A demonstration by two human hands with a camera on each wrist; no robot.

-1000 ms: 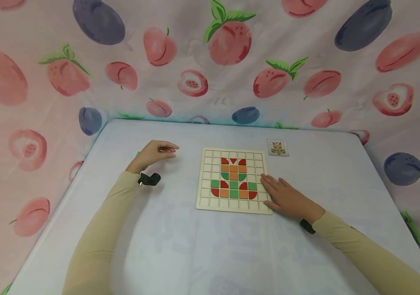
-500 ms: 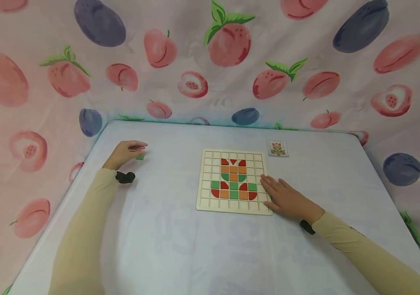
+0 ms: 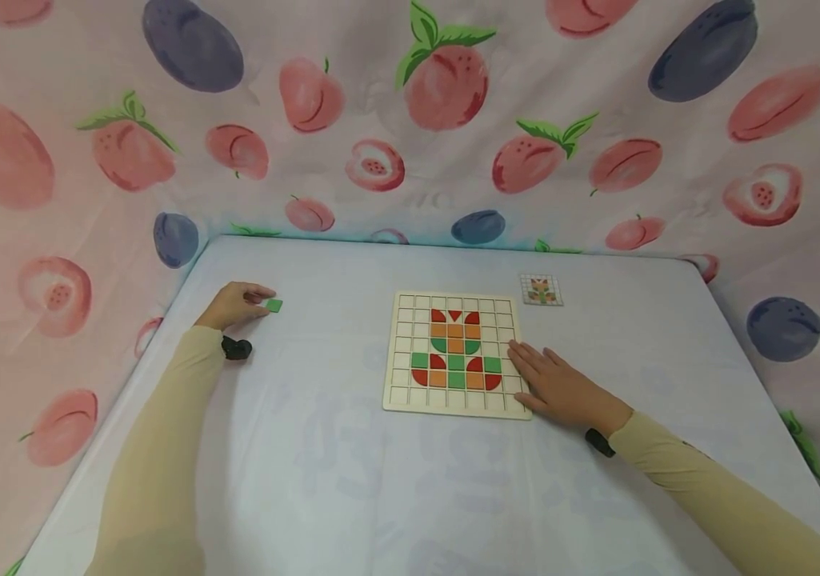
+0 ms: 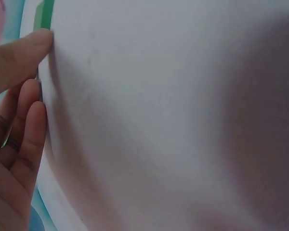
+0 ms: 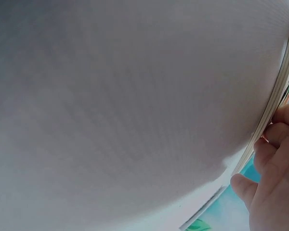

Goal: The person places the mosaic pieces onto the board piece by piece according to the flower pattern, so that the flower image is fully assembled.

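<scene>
At the left of the table, my left hand (image 3: 235, 304) pinches a green square tile (image 3: 274, 306) between thumb and fingers. The left wrist view shows the thumb (image 4: 38, 41) against the green tile (image 4: 44, 14), with the other fingers curled below. A square wooden grid board (image 3: 402, 320) lies mid-table, bearing red, orange and green tiles (image 3: 456, 344) laid out as a flower. My right hand (image 3: 568, 392) rests on the board's right edge, fingers extended. From the right wrist, the board's edge (image 5: 274, 98) shows beside the fingers of that hand (image 5: 274, 173).
A small card (image 3: 542, 290) printed with a similar flower on a grid lies behind the board, to the right. White cloth covers the table (image 3: 352, 480). A fruit-patterned curtain (image 3: 251, 192) stands along the back and sides.
My left hand has moved left, away from the board's side, and its thumb and fingers have come to the green tile. The right hand and the board have stayed put.
</scene>
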